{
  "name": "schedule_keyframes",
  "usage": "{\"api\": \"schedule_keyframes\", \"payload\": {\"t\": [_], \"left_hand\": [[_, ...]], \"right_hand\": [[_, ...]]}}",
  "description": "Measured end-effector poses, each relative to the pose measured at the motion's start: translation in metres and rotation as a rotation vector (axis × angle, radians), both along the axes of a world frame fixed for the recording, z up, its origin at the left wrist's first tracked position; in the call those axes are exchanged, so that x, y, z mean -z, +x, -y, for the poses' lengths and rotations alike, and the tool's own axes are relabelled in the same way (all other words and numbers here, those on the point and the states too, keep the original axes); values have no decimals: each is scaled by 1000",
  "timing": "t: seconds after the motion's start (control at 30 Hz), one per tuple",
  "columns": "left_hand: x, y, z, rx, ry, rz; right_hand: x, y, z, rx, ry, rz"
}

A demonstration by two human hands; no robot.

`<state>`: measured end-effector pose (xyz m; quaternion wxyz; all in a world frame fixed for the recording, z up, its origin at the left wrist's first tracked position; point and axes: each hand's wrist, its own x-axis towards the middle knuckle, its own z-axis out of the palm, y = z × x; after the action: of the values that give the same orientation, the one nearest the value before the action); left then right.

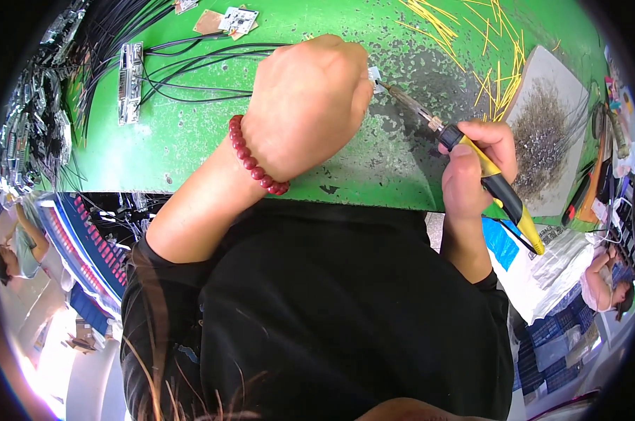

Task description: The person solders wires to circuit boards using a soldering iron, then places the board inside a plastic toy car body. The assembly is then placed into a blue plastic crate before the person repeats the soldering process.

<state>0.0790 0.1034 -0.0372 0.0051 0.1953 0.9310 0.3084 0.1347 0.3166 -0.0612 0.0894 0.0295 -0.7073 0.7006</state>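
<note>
My left hand (307,95), with a red bead bracelet at the wrist, is closed in a fist over the green table, its back upward. Its fingertips and whatever they hold are hidden. Thin black wires (205,59) run from the left to beneath it. A small pale piece (375,74), perhaps a circuit board, shows just beyond its knuckles. My right hand (475,165) grips a yellow and black soldering iron (500,188). The iron slants up and left, its tip at the pale piece, close to my left fingers.
A narrow strip of boards (130,83) lies left, near a small white circuit board (239,21). Black wires and shiny parts (33,119) pile up far left. Yellow wires (486,42) scatter at the upper right beside a grey, dirt-covered slab (566,91). Other people sit at both edges.
</note>
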Motion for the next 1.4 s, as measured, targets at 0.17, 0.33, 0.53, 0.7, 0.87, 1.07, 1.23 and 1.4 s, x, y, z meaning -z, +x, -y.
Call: {"api": "schedule_keyframes", "payload": {"t": [0.17,0.33,0.53,0.7,0.87,1.07,1.23,1.4], "left_hand": [[3,0,1,-12,33,17],[4,0,1,-21,23,-18],[3,0,1,-26,47,-4],[3,0,1,-32,42,0],[4,-1,2,-31,36,1],[-1,0,1,-20,25,34],[-3,0,2,-30,96,96],[-4,-3,-1,-28,125,112]], "right_hand": [[3,-1,1,-3,-19,29],[3,-2,1,-8,-40,8],[1,-4,1,-18,-56,33],[1,-4,2,7,-37,65],[3,-6,-1,49,-147,-30],[3,-1,2,119,-56,-70],[3,5,-2,48,-82,-90],[-8,0,3,163,-52,-52]]}}
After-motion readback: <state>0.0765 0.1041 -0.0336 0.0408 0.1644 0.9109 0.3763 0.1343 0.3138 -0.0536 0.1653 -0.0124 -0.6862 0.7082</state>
